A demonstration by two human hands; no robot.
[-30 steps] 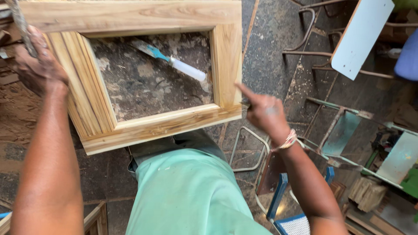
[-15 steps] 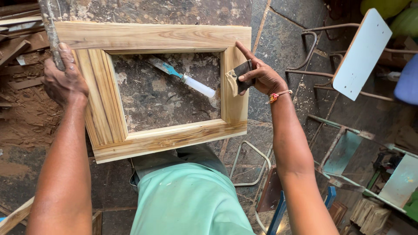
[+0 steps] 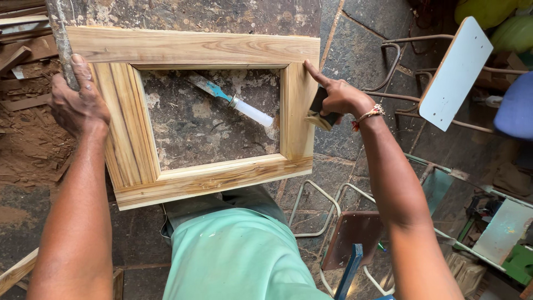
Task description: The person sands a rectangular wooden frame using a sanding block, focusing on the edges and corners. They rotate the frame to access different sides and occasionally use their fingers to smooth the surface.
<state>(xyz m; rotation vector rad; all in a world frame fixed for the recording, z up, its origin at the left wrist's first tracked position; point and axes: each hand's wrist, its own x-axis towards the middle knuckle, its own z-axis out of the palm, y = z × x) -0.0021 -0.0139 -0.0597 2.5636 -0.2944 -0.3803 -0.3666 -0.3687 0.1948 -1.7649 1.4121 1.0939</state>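
Note:
A rectangular wooden frame rests against my lap over a stone floor. My left hand grips the frame's left rail, fingers wrapped over its outer edge. My right hand holds a folded piece of sandpaper against the right rail's outer edge, with the index finger stretched along the wood. Through the frame's opening a tool with a blue blade and a white handle lies on the floor.
A chair with a white backrest and metal tube legs stands at the right. A brown-seated metal stool sits by my right knee. Wood scraps and sawdust lie at the left. Coloured boards lean at the lower right.
The frame has shifted lower and nearer in view. My right hand, first apart from the frame and pointing, came onto the right rail with sandpaper and slid to its outer edge.

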